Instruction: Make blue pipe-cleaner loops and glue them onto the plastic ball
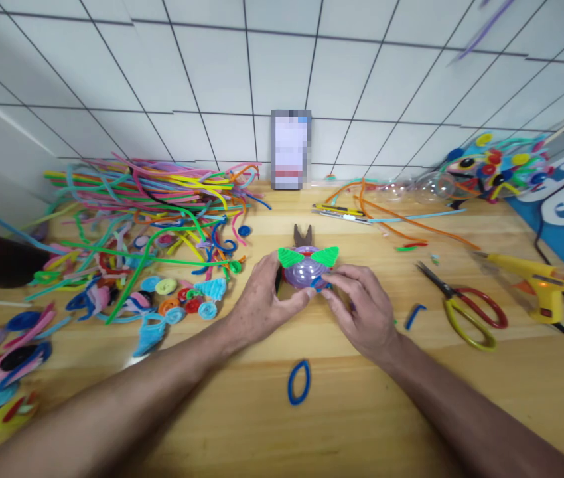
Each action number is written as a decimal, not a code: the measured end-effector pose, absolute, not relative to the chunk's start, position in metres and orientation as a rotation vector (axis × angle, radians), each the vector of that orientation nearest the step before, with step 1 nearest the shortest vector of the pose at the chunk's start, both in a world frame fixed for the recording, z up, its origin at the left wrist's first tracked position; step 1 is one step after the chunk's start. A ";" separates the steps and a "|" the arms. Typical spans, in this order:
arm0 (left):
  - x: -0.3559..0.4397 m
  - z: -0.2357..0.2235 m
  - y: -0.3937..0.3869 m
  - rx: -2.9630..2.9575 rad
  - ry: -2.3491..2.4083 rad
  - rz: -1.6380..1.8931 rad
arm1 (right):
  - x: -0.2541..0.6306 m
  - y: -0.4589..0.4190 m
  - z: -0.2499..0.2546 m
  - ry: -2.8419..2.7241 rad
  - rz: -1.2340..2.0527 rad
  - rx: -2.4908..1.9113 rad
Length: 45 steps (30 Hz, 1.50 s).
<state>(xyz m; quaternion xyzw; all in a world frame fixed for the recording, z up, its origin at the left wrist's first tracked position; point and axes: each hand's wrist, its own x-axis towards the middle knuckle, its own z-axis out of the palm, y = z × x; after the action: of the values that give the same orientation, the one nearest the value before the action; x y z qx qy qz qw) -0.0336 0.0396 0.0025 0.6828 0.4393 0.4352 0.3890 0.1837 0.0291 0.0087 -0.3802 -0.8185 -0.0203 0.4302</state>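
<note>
In front of me, a see-through purplish ball (304, 272) carries two green pipe-cleaner triangles (325, 256) on top, with a bit of red between them. My left hand (267, 295) grips the ball from the left, thumb along its near side. At the lower right of the ball, my right hand (361, 302) pinches a small blue pipe-cleaner piece (320, 284) against it. The dark jaws of a pair of pliers (303, 234) stick out just behind the ball. A blue pipe-cleaner loop (299, 382) lies on the table nearer to me.
Many pipe cleaners (162, 192) and coiled pieces (167, 287) crowd the left. On the right are scissors (461, 305), a yellow glue gun (543, 279), and a blue scrap (415, 317). A phone (290, 149) leans on the tiled wall near a yellow cutter (339, 210). Far right sits a decorated figure (503, 166).
</note>
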 end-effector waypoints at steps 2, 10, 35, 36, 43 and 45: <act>-0.034 0.002 0.040 1.738 1.123 1.105 | 0.184 0.029 0.009 -2.042 -0.049 -0.948; -0.033 0.003 0.040 1.744 1.102 1.121 | 0.184 0.029 0.009 -2.046 -0.048 -0.943; -0.033 0.001 0.041 1.776 1.127 1.127 | 0.183 0.029 0.009 -2.051 -0.086 -0.930; -0.033 0.001 0.041 1.770 1.125 1.127 | 0.182 0.029 0.009 -2.051 -0.086 -0.929; -0.034 -0.001 0.042 1.753 1.084 1.133 | 0.183 0.030 0.008 -2.045 -0.074 -0.938; -0.034 -0.003 0.043 1.753 1.086 1.140 | 0.183 0.030 0.008 -2.046 -0.074 -0.935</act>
<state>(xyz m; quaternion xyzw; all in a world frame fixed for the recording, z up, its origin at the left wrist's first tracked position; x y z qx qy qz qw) -0.0336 0.0429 -0.0032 0.6875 0.4256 0.4469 0.3826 0.1831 0.0300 0.0082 -0.3749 -0.8204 -0.0296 0.4306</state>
